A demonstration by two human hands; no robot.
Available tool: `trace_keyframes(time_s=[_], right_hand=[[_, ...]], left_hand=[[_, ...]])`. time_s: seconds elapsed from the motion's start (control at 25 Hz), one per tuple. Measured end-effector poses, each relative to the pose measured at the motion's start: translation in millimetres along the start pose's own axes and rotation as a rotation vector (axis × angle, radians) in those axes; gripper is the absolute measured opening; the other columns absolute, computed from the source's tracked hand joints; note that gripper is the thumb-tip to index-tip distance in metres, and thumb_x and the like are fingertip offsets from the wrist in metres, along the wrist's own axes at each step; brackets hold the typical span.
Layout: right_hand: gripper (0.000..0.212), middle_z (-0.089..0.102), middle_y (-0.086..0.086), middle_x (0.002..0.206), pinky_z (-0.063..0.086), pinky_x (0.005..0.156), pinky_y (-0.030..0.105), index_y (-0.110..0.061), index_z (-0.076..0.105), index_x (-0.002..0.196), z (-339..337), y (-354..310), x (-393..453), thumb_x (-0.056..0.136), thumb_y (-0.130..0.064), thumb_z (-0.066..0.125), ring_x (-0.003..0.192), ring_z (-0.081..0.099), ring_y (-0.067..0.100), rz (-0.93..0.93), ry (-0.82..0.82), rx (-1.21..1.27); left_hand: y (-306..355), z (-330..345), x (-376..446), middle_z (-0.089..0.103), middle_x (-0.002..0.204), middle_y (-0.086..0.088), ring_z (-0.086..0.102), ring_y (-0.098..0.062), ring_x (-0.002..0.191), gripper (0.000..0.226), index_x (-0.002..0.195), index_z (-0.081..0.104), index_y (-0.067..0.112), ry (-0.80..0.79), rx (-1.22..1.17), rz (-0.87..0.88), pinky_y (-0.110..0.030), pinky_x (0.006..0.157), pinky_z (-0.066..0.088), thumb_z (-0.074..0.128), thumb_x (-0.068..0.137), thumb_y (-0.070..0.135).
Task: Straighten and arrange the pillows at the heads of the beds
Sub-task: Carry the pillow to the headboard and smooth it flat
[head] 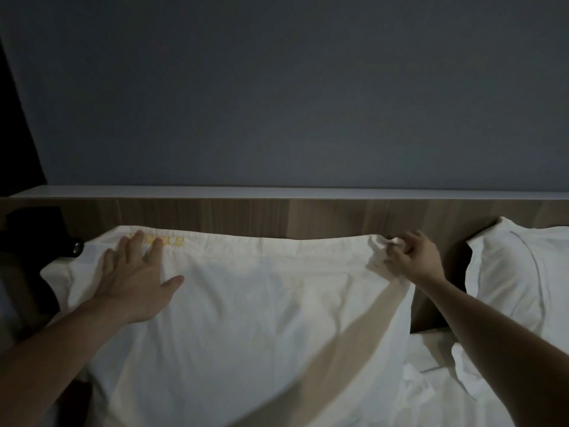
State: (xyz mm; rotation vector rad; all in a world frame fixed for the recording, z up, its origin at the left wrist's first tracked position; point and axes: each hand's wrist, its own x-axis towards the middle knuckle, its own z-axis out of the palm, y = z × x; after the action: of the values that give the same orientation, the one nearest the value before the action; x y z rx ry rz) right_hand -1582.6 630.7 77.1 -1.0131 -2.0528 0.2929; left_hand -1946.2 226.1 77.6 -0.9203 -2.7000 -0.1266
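Note:
A large white pillow [261, 303] lies against the wooden headboard [277, 217], with yellow embroidered lettering along its far left edge. My left hand [138, 278] presses flat on the pillow's upper left part, fingers spread and straight, reaching the lettering. My right hand [412, 257] pinches the pillow's bunched upper right corner, fingers curled round the cloth. A second white pillow [517, 285] leans at the headboard on the right, apart from the first.
A white ledge [277, 191] tops the headboard below a grey wall. A dark object [40, 232] sits at the left beside the pillow. Rumpled white bedding [446, 380] lies at lower right between the two pillows.

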Motion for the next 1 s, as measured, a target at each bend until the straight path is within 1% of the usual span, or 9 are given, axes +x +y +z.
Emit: trace_keyframes(time_s=[0.12, 0.24, 0.32, 0.44, 0.52, 0.68, 0.84, 0.92, 1.0], right_hand=[[0.025, 0.062, 0.007, 0.110, 0.045, 0.072, 0.029, -0.017, 0.069, 0.093, -2.7, -0.2, 6.6, 0.096, -0.042, 0.068, 0.084, 0.060, 0.021, 0.075, 0.146, -0.068], [0.027, 0.058, 0.011, 0.122, 0.048, 0.084, 0.036, -0.010, 0.066, 0.097, 10.7, -22.0, 13.9, 0.094, -0.037, 0.071, 0.093, 0.064, 0.030, 0.344, 0.324, 0.156], [0.022, 0.052, 0.010, 0.132, 0.047, 0.091, 0.035, -0.009, 0.064, 0.096, 23.8, -38.6, 14.6, 0.094, -0.031, 0.070, 0.104, 0.065, 0.035, 0.406, 0.353, 0.283], [0.015, 0.039, 0.004, 0.153, 0.045, 0.097, 0.029, -0.010, 0.065, 0.099, 41.0, -46.1, 7.3, 0.097, -0.025, 0.067, 0.126, 0.059, 0.029, 0.211, 0.277, 0.234], [0.015, 0.030, -0.003, 0.163, 0.047, 0.105, 0.034, -0.014, 0.064, 0.111, 45.3, -44.3, 1.5, 0.100, -0.024, 0.062, 0.137, 0.051, 0.028, 0.131, 0.222, 0.177], [0.042, 0.012, -0.009, 0.173, 0.034, 0.124, 0.049, -0.027, 0.054, 0.145, 53.4, -34.1, -23.3, 0.103, -0.032, 0.058, 0.158, 0.023, 0.027, 0.135, 0.192, 0.151], [0.065, -0.006, -0.006, 0.176, 0.015, 0.130, 0.054, -0.029, 0.019, 0.166, 76.2, -28.4, -44.4, 0.107, -0.048, 0.040, 0.162, 0.002, 0.027, 0.153, -0.012, 0.083], [0.075, -0.012, 0.000, 0.176, -0.001, 0.130, 0.053, -0.028, -0.002, 0.167, 83.0, -32.2, -37.5, 0.106, -0.057, 0.031, 0.162, -0.006, 0.030, 0.156, -0.108, 0.017], [0.082, -0.017, 0.003, 0.175, -0.004, 0.129, 0.054, -0.026, -0.014, 0.165, 84.3, -38.2, -28.8, 0.104, -0.060, 0.030, 0.162, -0.010, 0.030, 0.182, -0.135, 0.012]], left_hand=[[0.5, 0.8, -1.1, -0.015, 0.171, -0.012, -0.009, -0.036, 0.159, 0.094, 0.165, -0.002, 0.021, -0.004, 0.010, 0.002, -0.049, 0.127, 0.002, 0.034, 0.094, 0.073], [3.9, 2.0, -1.7, -0.018, 0.171, -0.014, -0.010, -0.037, 0.158, 0.095, 0.165, -0.005, 0.020, -0.025, 0.011, -0.007, -0.049, 0.128, 0.002, 0.033, 0.095, 0.072], [5.3, 1.7, -1.7, -0.019, 0.170, -0.014, -0.011, -0.037, 0.158, 0.095, 0.164, -0.006, 0.020, -0.035, 0.007, -0.012, -0.049, 0.128, 0.002, 0.033, 0.095, 0.072], [4.0, 2.0, -2.4, -0.020, 0.170, -0.014, -0.010, -0.038, 0.158, 0.095, 0.164, -0.007, 0.019, -0.042, 0.017, -0.003, -0.050, 0.128, 0.003, 0.032, 0.096, 0.072], [2.7, 4.0, -2.5, -0.021, 0.170, -0.014, -0.011, -0.038, 0.158, 0.095, 0.164, -0.007, 0.019, -0.038, 0.009, -0.003, -0.050, 0.128, 0.003, 0.032, 0.095, 0.073], [3.4, 7.4, -2.5, -0.023, 0.169, -0.014, -0.012, -0.037, 0.158, 0.095, 0.164, -0.008, 0.019, -0.037, -0.006, -0.003, -0.050, 0.128, 0.002, 0.031, 0.096, 0.072], [4.8, 10.4, -3.5, -0.028, 0.168, -0.014, -0.015, -0.037, 0.158, 0.094, 0.164, -0.009, 0.019, -0.053, -0.043, 0.004, -0.051, 0.128, 0.000, 0.031, 0.096, 0.070], [4.2, 11.7, -4.8, -0.033, 0.166, -0.012, -0.019, -0.036, 0.157, 0.094, 0.163, -0.012, 0.021, -0.064, -0.068, -0.003, -0.053, 0.128, 0.000, 0.030, 0.096, 0.071], [0.9, 12.8, -5.9, -0.039, 0.164, -0.007, -0.024, -0.032, 0.156, 0.094, 0.162, -0.018, 0.024, -0.090, -0.096, 0.004, -0.055, 0.127, -0.003, 0.028, 0.096, 0.073]])
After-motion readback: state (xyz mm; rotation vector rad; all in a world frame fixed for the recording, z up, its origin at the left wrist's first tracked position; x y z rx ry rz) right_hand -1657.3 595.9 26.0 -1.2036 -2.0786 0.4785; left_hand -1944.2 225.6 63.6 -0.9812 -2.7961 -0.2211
